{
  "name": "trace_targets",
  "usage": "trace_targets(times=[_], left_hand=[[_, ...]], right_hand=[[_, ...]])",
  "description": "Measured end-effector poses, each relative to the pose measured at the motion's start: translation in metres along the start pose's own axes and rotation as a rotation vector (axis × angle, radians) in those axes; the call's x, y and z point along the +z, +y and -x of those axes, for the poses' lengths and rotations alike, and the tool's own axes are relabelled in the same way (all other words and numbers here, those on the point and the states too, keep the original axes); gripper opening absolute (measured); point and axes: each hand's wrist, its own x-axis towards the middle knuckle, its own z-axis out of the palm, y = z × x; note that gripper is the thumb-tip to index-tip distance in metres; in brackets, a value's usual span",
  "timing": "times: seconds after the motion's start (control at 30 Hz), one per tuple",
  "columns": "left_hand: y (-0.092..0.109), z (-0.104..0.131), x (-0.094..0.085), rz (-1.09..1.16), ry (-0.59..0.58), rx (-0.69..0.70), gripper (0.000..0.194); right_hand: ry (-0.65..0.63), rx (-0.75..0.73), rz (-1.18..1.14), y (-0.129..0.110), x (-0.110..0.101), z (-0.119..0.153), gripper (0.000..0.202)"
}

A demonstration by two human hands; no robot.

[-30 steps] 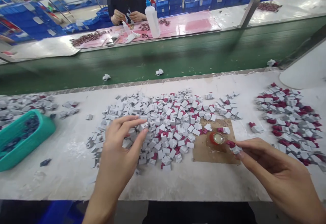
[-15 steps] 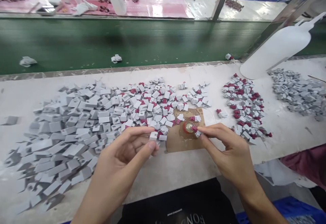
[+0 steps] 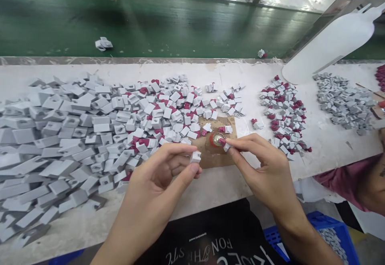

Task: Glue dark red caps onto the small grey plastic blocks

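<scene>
One dipping step seems in hand: our narrow right grip [image 3: 261, 160] pinches a small maroon-and-grey plastic-looking piece [image 3: 226, 146] at the right edge of a round, red-rimmed dish [image 3: 213, 139], contact unclear, the next move calling for steadiness; our left grip [image 3: 165, 178] holds a pale-grey angular block [image 3: 195, 157] apart.
</scene>
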Motion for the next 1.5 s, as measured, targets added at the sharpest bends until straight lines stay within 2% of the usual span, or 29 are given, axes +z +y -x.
trace_targets(times=[0.3,0.47,0.6,0.77,0.9,1.07,1.17,1.3,1.5], left_hand=[[-0.009,-0.003,0.002,0.031,-0.040,-0.055,0.021],[-0.009,-0.010,0.008,0.058,-0.029,-0.009,0.016],[-0.004,-0.019,0.017,0.091,-0.027,0.021,0.015],[0.005,-0.030,0.029,0.228,-0.127,-0.009,0.013],[0.007,-0.034,0.034,0.287,-0.181,-0.009,0.012],[0.005,-0.035,0.037,0.333,-0.224,-0.012,0.011],[0.004,-0.035,0.037,0.313,-0.229,0.001,0.009],[0.004,-0.033,0.034,0.208,-0.214,0.071,0.006],[0.018,-0.032,0.019,-0.002,-0.210,0.156,0.008]], right_hand=[[0.022,0.029,-0.017,0.000,0.003,0.001,0.030],[0.024,0.047,-0.049,-0.001,0.002,-0.001,0.026],[0.053,0.169,-0.308,0.001,-0.001,-0.002,0.018],[0.004,0.260,-0.691,0.005,0.000,-0.008,0.013],[-0.008,0.298,-0.830,0.008,0.002,-0.009,0.014],[-0.036,0.300,-0.858,0.011,0.000,-0.006,0.018],[-0.058,0.258,-0.779,0.010,-0.003,-0.007,0.022],[-0.081,0.198,-0.652,0.005,-0.006,-0.012,0.028],[-0.154,0.162,-0.722,-0.004,-0.011,-0.022,0.025]])
